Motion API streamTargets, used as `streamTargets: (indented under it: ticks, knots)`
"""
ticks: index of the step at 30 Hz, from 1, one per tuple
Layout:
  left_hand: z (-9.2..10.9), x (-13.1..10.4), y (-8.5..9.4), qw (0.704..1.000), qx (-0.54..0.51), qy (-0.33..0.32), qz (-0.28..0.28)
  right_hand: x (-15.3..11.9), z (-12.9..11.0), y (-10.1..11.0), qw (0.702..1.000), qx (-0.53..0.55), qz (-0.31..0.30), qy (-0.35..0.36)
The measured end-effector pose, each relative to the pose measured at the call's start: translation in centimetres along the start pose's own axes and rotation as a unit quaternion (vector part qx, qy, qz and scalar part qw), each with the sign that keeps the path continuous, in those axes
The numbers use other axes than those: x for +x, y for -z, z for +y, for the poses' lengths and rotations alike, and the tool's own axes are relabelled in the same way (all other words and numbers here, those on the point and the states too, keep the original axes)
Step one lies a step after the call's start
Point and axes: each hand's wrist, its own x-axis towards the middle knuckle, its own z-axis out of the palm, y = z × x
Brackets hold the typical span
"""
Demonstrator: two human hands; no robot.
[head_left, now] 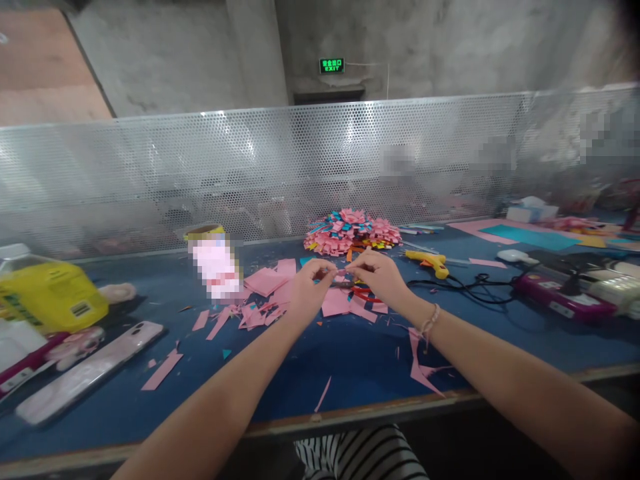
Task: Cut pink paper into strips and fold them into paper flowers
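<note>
Above the middle of the blue table, my left hand (319, 277) and my right hand (376, 270) meet fingertip to fingertip. Both pinch a small piece of pink paper (342, 273), mostly covered by the fingers. Just below lies a pair of scissors (367, 293) with red handles, partly hidden by my right hand. Pink paper pieces (267, 281) are strewn beside my left hand, and more pink paper (336, 303) lies beneath both. Behind my hands sits a heap of pink, blue and yellow paper flowers (350, 230).
Right of my hands are a yellow glue gun (427, 262), its black cord and a purple power strip (565, 298). At left stand a yellow bottle (53, 293), a phone (93, 370) and a pixelated upright object (216, 267). A perforated metal screen (280, 173) closes the table's back.
</note>
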Motion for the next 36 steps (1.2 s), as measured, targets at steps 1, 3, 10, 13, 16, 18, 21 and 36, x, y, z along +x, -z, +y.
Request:
streamTargets:
  ticks: [1, 3, 10, 13, 16, 18, 21, 36]
  knots:
    - [0.1, 0.0, 0.0, 1.0, -0.002, 0.001, 0.001, 0.0, -0.1, 0.0, 1.0, 0.006, -0.002, -0.003]
    - [0.2, -0.1, -0.1, 1.0, 0.003, -0.002, 0.006, -0.1, -0.2, -0.1, 1.0, 0.015, -0.005, -0.002]
    - [0.7, -0.1, 0.0, 0.997, 0.056, -0.052, -0.015, -0.3, -0.1, -0.6, 1.0, 0.01, -0.018, 0.005]
    - [0.6, -0.1, -0.2, 0.998, 0.036, -0.053, -0.014, -0.3, 0.0, -0.7, 1.0, 0.013, -0.019, 0.009]
    - [0.3, 0.0, -0.4, 0.999, -0.027, 0.037, 0.021, -0.1, 0.2, -0.7, 1.0, 0.009, -0.009, 0.017]
    - [0.0, 0.1, -0.5, 0.988, -0.077, 0.127, 0.039, 0.0, 0.4, -0.6, 0.999, 0.013, -0.005, 0.028]
    - [-0.3, 0.2, -0.6, 0.969, -0.159, 0.187, 0.026, 0.3, 0.8, -0.5, 0.999, 0.031, -0.003, 0.028]
    - [0.2, 0.1, -0.8, 0.947, -0.271, 0.164, 0.052, -0.1, 1.1, -2.0, 0.953, 0.257, -0.06, -0.149]
